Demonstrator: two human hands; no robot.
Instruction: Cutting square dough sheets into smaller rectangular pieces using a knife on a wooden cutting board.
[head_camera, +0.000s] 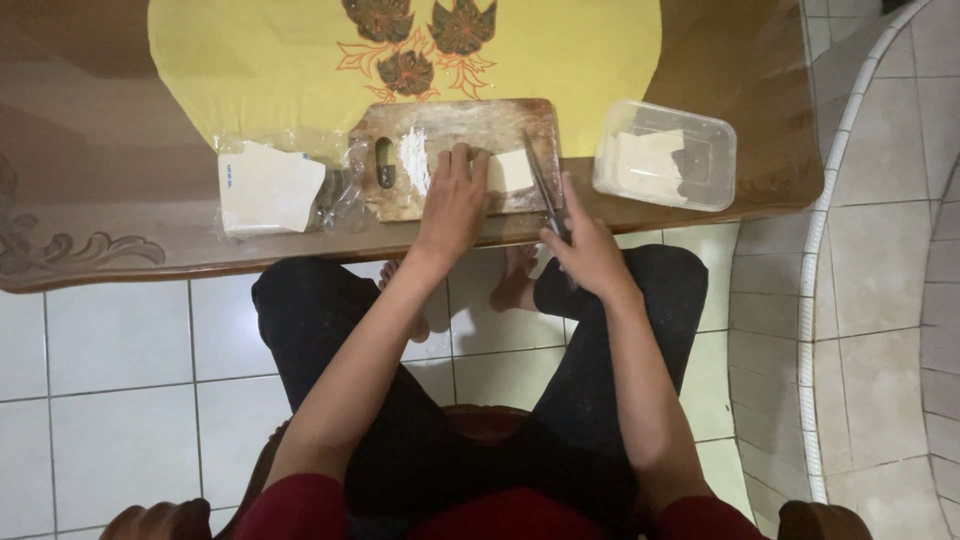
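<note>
Mid-cutting: our left hand (452, 205) lay flat, fingers spread, on the white sheet (513, 170) atop the cutting board (462, 128), our right hand (590, 250) clamped on the knife (541, 178); cut pieces filled the plastic container (700, 170), stack (268, 185) uncut on the bench (110, 190).

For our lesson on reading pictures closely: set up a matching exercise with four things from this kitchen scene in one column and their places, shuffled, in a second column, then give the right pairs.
Things:
1. knife
2. left hand
3. plastic box
4. white packet

Places:
A. on the table, left of the board
B. flat on the pale block on the board
C. held in the right hand, blade across the board
D. on the table, right of the board

Pairs: 1-C, 2-B, 3-D, 4-A. The board is wooden; the right hand grips the knife's handle.
</note>
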